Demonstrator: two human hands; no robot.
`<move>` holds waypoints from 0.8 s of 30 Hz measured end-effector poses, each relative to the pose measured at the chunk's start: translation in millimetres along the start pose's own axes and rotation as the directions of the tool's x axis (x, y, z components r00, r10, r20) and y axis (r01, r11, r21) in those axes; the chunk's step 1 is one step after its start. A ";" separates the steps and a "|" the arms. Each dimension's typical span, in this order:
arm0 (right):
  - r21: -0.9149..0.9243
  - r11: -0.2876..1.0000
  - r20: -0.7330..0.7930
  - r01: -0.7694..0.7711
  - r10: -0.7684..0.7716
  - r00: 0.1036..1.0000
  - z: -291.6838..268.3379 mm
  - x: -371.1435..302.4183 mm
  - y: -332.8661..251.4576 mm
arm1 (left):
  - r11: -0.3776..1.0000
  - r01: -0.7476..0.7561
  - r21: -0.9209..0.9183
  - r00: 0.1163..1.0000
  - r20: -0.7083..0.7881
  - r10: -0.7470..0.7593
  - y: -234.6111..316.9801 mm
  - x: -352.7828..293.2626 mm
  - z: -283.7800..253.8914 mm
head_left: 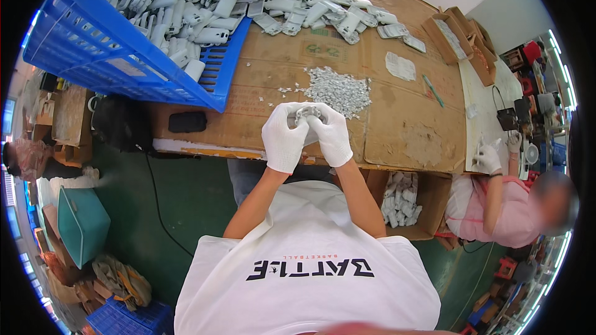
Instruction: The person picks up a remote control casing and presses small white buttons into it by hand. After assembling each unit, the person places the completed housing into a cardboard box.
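Observation:
My left hand (284, 138) and my right hand (332, 136), both in white knit gloves, meet over the table's near edge. Between them they grip a pale grey plastic housing (308, 112), with the fingers closed round it and much of it covered. Just beyond the hands lies a heap of small silvery-white parts (338, 91) on the brown cardboard table cover (267, 62). Many more white and grey plastic housings (228, 1) are piled at the far side, spilling out of a tipped blue crate (118, 49).
On the left stand a black phone-like case (187, 122) and a black bag (121, 123). To the right are a green pen (433, 90), a paper scrap (400, 66) and a cardboard box (448, 36). A box of white parts (402, 201) sits below the table. A gloved co-worker (496, 208) works at right.

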State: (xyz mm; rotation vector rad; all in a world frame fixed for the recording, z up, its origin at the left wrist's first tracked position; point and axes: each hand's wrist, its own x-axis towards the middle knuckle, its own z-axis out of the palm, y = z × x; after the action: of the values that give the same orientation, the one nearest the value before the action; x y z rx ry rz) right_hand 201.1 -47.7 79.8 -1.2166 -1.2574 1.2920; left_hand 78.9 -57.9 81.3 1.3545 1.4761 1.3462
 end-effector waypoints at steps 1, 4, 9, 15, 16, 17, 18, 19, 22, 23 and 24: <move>0.001 1.000 0.004 0.000 0.000 1.000 0.8 0.0 2.2 | 1.000 0.007 -0.001 1.000 0.004 -0.007 0.1 -0.9 -1.1; 0.055 0.998 -0.025 0.018 -0.016 1.000 3.0 0.2 7.8 | 0.997 -0.070 0.022 0.997 0.024 0.069 3.6 -2.6 -3.1; 0.128 0.990 -0.080 -0.056 0.067 0.994 0.0 4.9 16.2 | 0.986 -0.154 0.063 0.984 0.095 0.148 0.3 -0.5 -4.5; 0.114 0.993 0.003 -0.032 0.032 0.999 -0.4 3.7 10.5 | 0.998 -0.041 0.049 0.997 0.063 0.038 -4.6 -5.1 -1.4; 0.171 0.984 0.026 -0.046 0.043 0.999 0.2 3.4 8.6 | 0.995 -0.061 0.075 0.997 0.051 0.057 -4.7 -5.3 -1.3; 0.172 0.984 0.025 -0.046 0.042 0.999 1.8 3.9 9.0 | 0.995 -0.062 0.075 0.997 0.051 0.058 -4.7 -5.7 -1.7; 0.122 0.992 0.012 -0.041 0.040 0.999 4.2 4.5 9.5 | 0.993 -0.056 0.107 0.997 0.055 0.050 -4.5 -6.4 -2.5; 0.071 0.997 -0.006 -0.036 0.036 0.999 4.9 5.2 8.5 | 0.989 -0.052 0.136 0.997 0.062 0.044 -3.4 -6.2 -2.3; 0.065 0.995 -0.011 -0.073 0.074 0.997 5.0 6.3 9.6 | 0.988 -0.108 0.114 0.993 0.068 0.101 -7.0 -5.8 -1.2; 0.065 0.995 -0.010 -0.072 0.073 0.997 5.4 6.8 10.9 | 0.988 -0.109 0.113 0.993 0.067 0.102 -6.6 -6.0 -1.4; 0.085 0.994 -0.018 -0.062 0.064 0.998 5.8 6.9 12.6 | 0.989 -0.092 0.115 0.994 0.071 0.084 -5.4 -6.8 -1.4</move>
State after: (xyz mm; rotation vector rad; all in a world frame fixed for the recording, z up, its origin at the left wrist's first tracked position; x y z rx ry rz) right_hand 195.0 -41.9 66.7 -1.2152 -1.1461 1.3609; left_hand 77.7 -64.3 75.4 1.5413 1.4872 1.2731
